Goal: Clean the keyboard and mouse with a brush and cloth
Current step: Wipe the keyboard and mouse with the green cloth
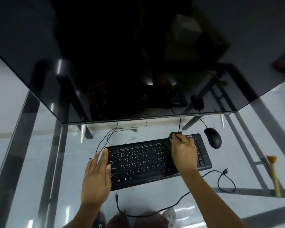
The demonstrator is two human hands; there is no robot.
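A black keyboard (138,162) lies on the glass desk, tilted slightly with its right end farther away. My left hand (97,176) rests flat, fingers straight, on the keyboard's left end. My right hand (184,152) grips a dark cloth (169,139) and presses it on the keyboard's upper right part, near the top edge. A black wired mouse (212,137) sits just right of the keyboard's far corner. A yellow-handled brush (273,173) with tan bristles lies on the desk at the far right, apart from both hands.
A large dark monitor (138,63) looms over the back of the glass desk (39,145). Loose black cables (225,180) curl in front of and behind the keyboard. Metal frame bars and floor show through the glass.
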